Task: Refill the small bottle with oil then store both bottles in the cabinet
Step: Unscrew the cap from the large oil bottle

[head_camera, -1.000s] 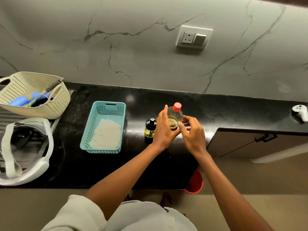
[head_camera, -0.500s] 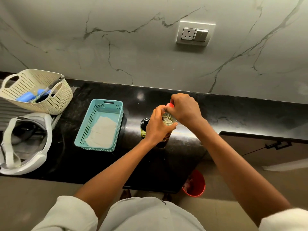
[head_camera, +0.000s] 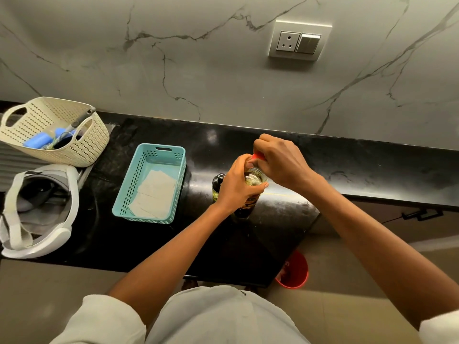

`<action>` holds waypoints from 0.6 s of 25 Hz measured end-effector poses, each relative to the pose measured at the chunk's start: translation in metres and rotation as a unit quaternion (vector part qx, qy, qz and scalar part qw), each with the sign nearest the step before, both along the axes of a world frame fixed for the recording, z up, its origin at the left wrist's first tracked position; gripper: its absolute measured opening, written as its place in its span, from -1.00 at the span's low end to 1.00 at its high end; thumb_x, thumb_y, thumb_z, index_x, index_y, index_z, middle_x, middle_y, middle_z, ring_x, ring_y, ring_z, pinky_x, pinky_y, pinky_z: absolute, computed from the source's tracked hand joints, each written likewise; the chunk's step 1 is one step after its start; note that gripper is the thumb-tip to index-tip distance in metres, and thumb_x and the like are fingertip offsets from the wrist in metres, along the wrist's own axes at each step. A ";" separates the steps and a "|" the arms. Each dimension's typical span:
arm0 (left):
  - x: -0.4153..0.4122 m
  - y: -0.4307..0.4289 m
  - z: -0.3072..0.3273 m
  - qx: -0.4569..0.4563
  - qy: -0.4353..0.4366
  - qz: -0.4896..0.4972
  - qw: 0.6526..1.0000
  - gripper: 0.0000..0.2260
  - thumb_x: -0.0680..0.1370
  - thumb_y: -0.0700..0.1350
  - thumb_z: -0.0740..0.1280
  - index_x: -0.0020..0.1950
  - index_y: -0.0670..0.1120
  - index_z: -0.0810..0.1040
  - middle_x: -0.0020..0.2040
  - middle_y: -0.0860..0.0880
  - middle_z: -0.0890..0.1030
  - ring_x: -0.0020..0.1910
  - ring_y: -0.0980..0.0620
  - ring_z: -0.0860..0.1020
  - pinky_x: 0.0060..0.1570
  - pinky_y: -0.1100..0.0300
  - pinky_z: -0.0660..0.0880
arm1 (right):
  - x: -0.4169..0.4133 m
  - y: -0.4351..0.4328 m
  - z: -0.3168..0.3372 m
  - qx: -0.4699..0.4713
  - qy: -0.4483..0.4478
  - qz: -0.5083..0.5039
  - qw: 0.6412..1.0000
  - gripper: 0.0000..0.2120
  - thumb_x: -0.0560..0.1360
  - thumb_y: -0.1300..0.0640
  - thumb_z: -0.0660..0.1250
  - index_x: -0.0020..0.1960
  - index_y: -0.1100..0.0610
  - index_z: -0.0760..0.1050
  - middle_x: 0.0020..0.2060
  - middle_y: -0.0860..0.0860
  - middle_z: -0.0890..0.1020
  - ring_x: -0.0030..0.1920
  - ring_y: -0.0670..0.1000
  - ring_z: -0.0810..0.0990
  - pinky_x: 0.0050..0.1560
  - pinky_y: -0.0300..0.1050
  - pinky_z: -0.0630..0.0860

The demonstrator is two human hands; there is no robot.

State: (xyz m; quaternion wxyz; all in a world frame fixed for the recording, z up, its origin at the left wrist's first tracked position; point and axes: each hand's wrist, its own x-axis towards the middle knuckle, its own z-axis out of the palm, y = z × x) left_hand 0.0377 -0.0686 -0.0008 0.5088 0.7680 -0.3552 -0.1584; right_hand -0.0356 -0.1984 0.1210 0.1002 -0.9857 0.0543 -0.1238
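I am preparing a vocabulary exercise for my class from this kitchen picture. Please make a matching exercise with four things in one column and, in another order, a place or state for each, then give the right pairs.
Things
1. red cap
2. small bottle
3. teal basket
4. cream basket

Places or states
A. holds flat pale sheets
B. under the fingers of the right hand
C. holds blue items, at the counter's far left
D. stands on the counter, just left of the left hand

Pairs: 1-B, 2-D, 3-A, 4-C
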 end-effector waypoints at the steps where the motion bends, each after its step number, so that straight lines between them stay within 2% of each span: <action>1: 0.002 0.000 0.000 -0.001 0.006 -0.006 1.000 -0.29 0.44 0.17 0.62 0.48 0.06 0.38 0.34 0.06 0.58 0.28 0.03 0.62 0.23 -0.02 0.67 | -0.001 -0.003 0.003 0.002 0.011 0.020 1.000 -0.90 0.59 0.20 0.49 0.02 0.24 0.63 -0.10 0.13 0.62 -0.21 0.13 0.62 -0.23 0.08 0.68; 5: -0.001 0.000 -0.001 -0.009 0.011 -0.010 1.000 -0.27 0.42 0.19 0.60 0.49 0.05 0.38 0.34 0.06 0.56 0.27 0.03 0.62 0.21 -0.04 0.67 | -0.004 -0.014 0.022 0.030 0.070 0.072 0.995 -0.77 0.55 0.12 0.55 0.17 0.17 0.71 0.05 0.08 0.67 -0.04 0.11 0.69 -0.06 0.03 0.70; 7: -0.002 -0.002 -0.001 -0.016 0.008 -0.010 1.000 -0.28 0.42 0.18 0.61 0.48 0.07 0.38 0.34 0.06 0.55 0.26 0.03 0.62 0.19 -0.06 0.67 | -0.001 -0.013 0.026 0.027 0.064 0.035 0.997 -0.65 0.54 -0.05 0.53 0.18 0.19 0.72 0.03 0.10 0.69 -0.06 0.10 0.70 -0.05 0.02 0.70; 9: -0.005 -0.004 0.000 -0.019 0.001 -0.012 1.000 -0.30 0.43 0.14 0.62 0.47 0.08 0.38 0.35 0.05 0.54 0.28 0.03 0.60 0.20 -0.06 0.67 | 0.005 -0.011 0.024 -0.006 0.075 -0.029 0.997 -0.59 0.56 -0.15 0.48 0.10 0.21 0.71 -0.06 0.12 0.69 -0.15 0.09 0.68 -0.14 -0.08 0.63; 11: -0.005 -0.005 -0.001 -0.013 -0.008 -0.013 1.000 -0.29 0.44 0.12 0.63 0.48 0.05 0.38 0.36 0.04 0.53 0.29 0.03 0.59 0.20 -0.06 0.67 | 0.008 -0.006 0.024 -0.021 0.111 -0.059 0.992 -0.68 0.61 -0.07 0.46 0.06 0.21 0.71 -0.10 0.12 0.69 -0.15 0.07 0.67 -0.14 -0.15 0.56; 13: -0.004 -0.005 -0.002 -0.008 -0.006 -0.011 1.000 -0.27 0.43 0.15 0.63 0.49 0.04 0.37 0.36 0.03 0.53 0.27 0.02 0.60 0.19 -0.06 0.68 | 0.007 0.000 0.028 -0.018 0.139 -0.042 0.989 -0.79 0.62 0.08 0.47 0.16 0.19 0.71 0.01 0.12 0.68 -0.03 0.08 0.68 -0.06 -0.14 0.58; 15: -0.003 -0.005 -0.004 -0.005 0.006 -0.010 1.000 -0.26 0.42 0.20 0.61 0.47 0.04 0.37 0.33 0.03 0.56 0.25 0.01 0.62 0.18 -0.06 0.68 | 0.005 0.006 0.034 -0.012 0.152 -0.008 0.988 -0.73 0.59 0.17 0.50 0.28 0.16 0.69 0.15 0.10 0.65 0.11 0.10 0.67 0.05 -0.11 0.63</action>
